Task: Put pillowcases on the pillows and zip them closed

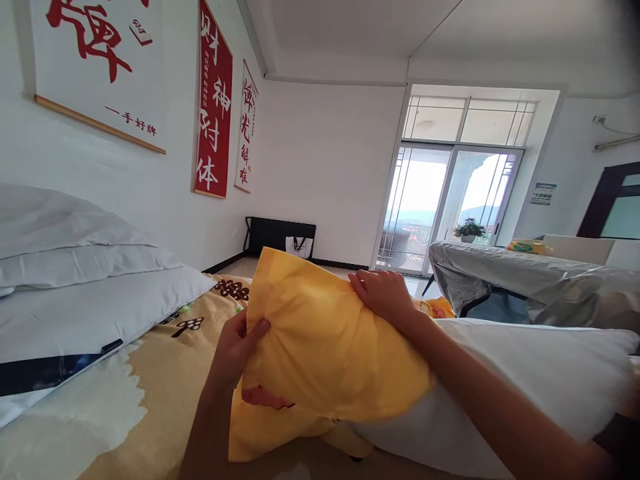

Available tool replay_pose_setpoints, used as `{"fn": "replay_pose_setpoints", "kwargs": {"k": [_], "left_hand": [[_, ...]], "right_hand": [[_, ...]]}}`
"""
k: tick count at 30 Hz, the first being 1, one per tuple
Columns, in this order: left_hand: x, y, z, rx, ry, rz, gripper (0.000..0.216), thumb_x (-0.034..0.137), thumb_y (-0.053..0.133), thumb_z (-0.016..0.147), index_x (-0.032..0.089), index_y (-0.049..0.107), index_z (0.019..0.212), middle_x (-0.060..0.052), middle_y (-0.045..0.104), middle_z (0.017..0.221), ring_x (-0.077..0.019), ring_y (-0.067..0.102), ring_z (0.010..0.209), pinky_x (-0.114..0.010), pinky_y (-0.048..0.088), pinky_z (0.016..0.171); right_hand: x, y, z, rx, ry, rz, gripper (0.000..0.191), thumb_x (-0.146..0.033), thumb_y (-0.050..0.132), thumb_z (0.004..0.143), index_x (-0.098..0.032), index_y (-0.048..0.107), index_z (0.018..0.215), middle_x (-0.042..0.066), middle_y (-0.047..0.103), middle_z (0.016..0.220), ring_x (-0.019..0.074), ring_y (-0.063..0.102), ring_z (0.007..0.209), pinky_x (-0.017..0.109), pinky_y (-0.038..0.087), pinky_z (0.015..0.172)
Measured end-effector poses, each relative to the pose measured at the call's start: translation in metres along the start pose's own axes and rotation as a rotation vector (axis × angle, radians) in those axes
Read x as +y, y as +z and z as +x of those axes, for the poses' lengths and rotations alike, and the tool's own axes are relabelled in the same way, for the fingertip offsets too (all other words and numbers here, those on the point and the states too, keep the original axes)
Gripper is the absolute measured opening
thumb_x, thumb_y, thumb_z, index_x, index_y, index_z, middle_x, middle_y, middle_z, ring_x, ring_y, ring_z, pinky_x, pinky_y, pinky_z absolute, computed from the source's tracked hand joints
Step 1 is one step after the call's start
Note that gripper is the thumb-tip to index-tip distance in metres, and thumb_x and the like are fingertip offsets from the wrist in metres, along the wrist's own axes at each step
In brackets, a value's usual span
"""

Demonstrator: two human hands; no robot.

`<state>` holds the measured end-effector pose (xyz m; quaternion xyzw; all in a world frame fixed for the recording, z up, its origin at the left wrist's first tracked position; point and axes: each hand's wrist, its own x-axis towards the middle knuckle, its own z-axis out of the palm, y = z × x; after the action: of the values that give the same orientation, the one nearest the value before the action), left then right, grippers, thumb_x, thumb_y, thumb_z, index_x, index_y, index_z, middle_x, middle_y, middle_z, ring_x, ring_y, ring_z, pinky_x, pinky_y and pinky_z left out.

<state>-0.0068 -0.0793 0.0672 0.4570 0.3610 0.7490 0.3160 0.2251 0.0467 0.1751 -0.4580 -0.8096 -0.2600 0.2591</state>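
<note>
A yellow pillowcase (320, 333) with a reddish printed patch is drawn over one end of a white pillow (540, 373), whose other end stays uncovered to the right. My left hand (243, 343) pinches the pillowcase near its left side, thumb on the front face and fingers behind. On the upper edge, my right hand (383, 291) is closed over the cloth with its fingers bent; part of its grip is hidden behind the fabric. Both lie above a bed cover (165, 387) with a tan and pale print.
White pillows (100, 293) are stacked at the left by the wall. A plastic-covered table (500, 267) stands to the right, carrying a yellow packet (530, 247). A black folded item (280, 237) leans at the far wall, and a potted plant (469, 230) is near the glass door.
</note>
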Motion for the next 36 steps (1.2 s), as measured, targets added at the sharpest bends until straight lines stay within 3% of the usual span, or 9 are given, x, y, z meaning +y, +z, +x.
{"fn": "replay_pose_setpoints", "kwargs": {"k": [3,7,11,15,19,24,27,32,36], "left_hand": [[-0.004,0.008,-0.001,0.071,0.083,0.019,0.037,0.045,0.074,0.072,0.015,0.069,0.093,-0.005,0.07,0.084,-0.0204,0.063,0.079,-0.027,0.051,0.069],[-0.003,0.016,-0.004,0.09,0.127,0.057,0.035,0.048,0.069,0.077,0.015,0.068,0.089,-0.004,0.068,0.079,-0.0182,0.06,0.077,-0.024,0.048,0.065],[0.005,0.015,-0.009,0.098,0.134,0.074,0.035,0.048,0.07,0.074,0.014,0.068,0.082,-0.002,0.064,0.072,-0.0175,0.058,0.072,-0.023,0.046,0.059],[0.008,0.004,-0.01,0.053,0.098,0.023,0.035,0.049,0.073,0.07,0.015,0.068,0.074,-0.003,0.064,0.069,-0.0177,0.058,0.067,-0.026,0.048,0.06],[0.004,-0.006,-0.009,-0.028,0.082,-0.027,0.036,0.049,0.074,0.067,0.014,0.072,0.075,-0.006,0.067,0.073,-0.0215,0.061,0.071,-0.032,0.051,0.069],[0.002,0.003,-0.008,0.01,0.068,-0.013,0.031,0.045,0.072,0.072,0.015,0.071,0.077,-0.003,0.064,0.066,-0.0173,0.058,0.064,-0.027,0.048,0.062],[0.004,0.01,-0.008,-0.01,0.121,-0.01,0.028,0.042,0.074,0.07,0.015,0.07,0.079,-0.002,0.063,0.07,-0.0161,0.056,0.066,-0.025,0.047,0.063],[0.006,0.005,-0.008,-0.029,0.177,0.055,0.029,0.04,0.073,0.072,0.016,0.06,0.061,0.002,0.052,0.06,-0.0113,0.045,0.06,-0.02,0.037,0.056],[0.006,-0.005,-0.006,-0.033,0.113,0.03,0.027,0.043,0.07,0.075,0.016,0.065,0.07,0.0,0.059,0.066,-0.014,0.051,0.068,-0.021,0.04,0.062]], "right_hand": [[-0.015,-0.011,-0.011,0.136,-0.098,0.309,0.034,-0.037,0.038,0.096,-0.022,0.068,0.093,0.005,0.072,0.091,0.0205,0.063,0.088,0.032,0.036,0.081],[-0.053,-0.028,-0.023,0.167,-0.254,0.671,0.044,-0.046,0.041,0.094,-0.024,0.052,0.13,0.006,0.068,0.108,0.0215,0.057,0.1,0.037,0.037,0.091],[-0.078,-0.028,-0.019,-0.045,-0.303,0.848,0.036,-0.054,0.051,0.087,-0.02,0.062,0.093,-0.002,0.057,0.068,0.0145,0.051,0.069,0.026,0.039,0.064],[-0.079,-0.018,-0.015,-0.025,-0.304,0.992,0.042,-0.047,0.05,0.089,-0.02,0.039,0.058,-0.007,0.029,0.049,0.0073,0.026,0.048,0.023,0.025,0.049],[-0.075,-0.017,-0.016,0.124,-0.359,0.976,0.046,-0.041,0.048,0.091,-0.019,0.033,0.054,-0.005,0.032,0.054,0.0082,0.03,0.052,0.025,0.027,0.053],[-0.087,-0.033,-0.031,0.312,-0.344,0.828,0.025,-0.033,0.051,0.09,-0.019,0.056,0.07,0.003,0.059,0.08,0.0152,0.049,0.078,0.03,0.036,0.076],[-0.1,-0.041,-0.04,0.218,-0.328,0.703,0.014,-0.032,0.064,0.079,-0.019,0.061,0.082,0.003,0.062,0.082,0.0171,0.051,0.079,0.031,0.035,0.077],[-0.106,-0.043,-0.038,-0.058,-0.317,0.699,0.007,-0.014,0.06,0.071,-0.018,0.056,0.068,0.0,0.059,0.068,0.011,0.045,0.061,0.023,0.028,0.058],[-0.1,-0.044,-0.037,0.0,-0.305,0.87,0.013,-0.007,0.055,0.071,-0.018,0.06,0.07,-0.003,0.06,0.065,0.0089,0.044,0.059,0.02,0.028,0.055]]}}
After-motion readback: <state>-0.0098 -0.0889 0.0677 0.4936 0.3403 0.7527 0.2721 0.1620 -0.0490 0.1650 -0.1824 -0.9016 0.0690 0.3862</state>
